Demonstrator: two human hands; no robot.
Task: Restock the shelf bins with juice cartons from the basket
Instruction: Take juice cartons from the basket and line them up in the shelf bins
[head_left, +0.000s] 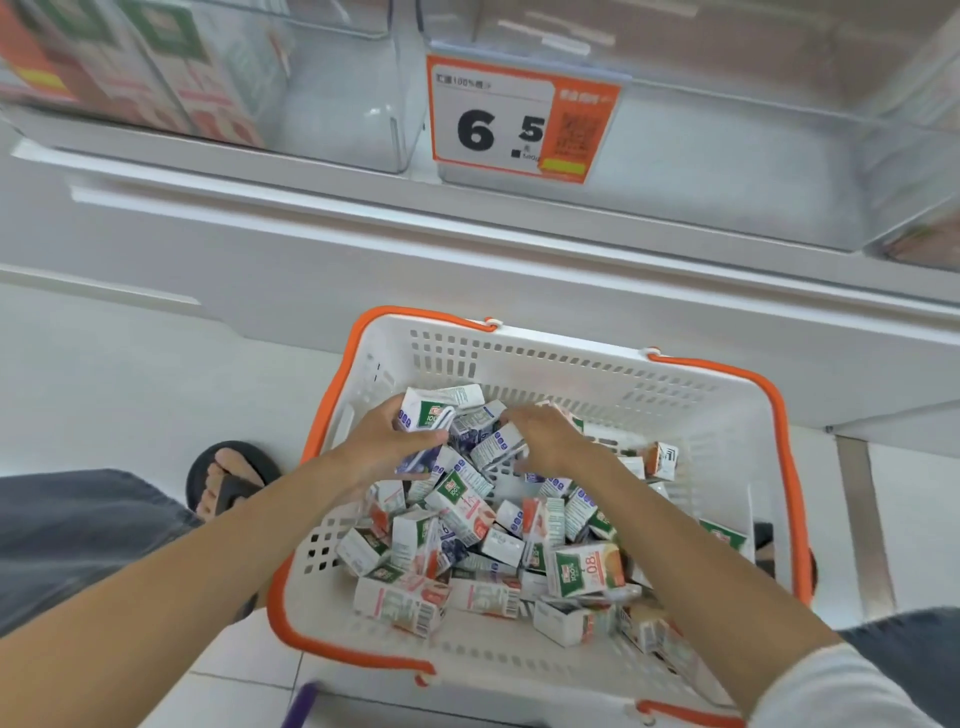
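Price tag (493, 124) reads "6.5" (one carton (582, 571): "100%").

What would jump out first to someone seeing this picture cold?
A white basket with orange handles sits low centre, heaped with small juice cartons. The left hand grips one carton at its far end, the right hand beside it. Above, an orange price tag reads 6.5.

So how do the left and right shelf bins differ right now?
The left bin holds cartons in its left part; the right bin shows none. The right bin has an orange price tag at its front; the left bin shows no tag. Both are clear plastic, side by side on one shelf.
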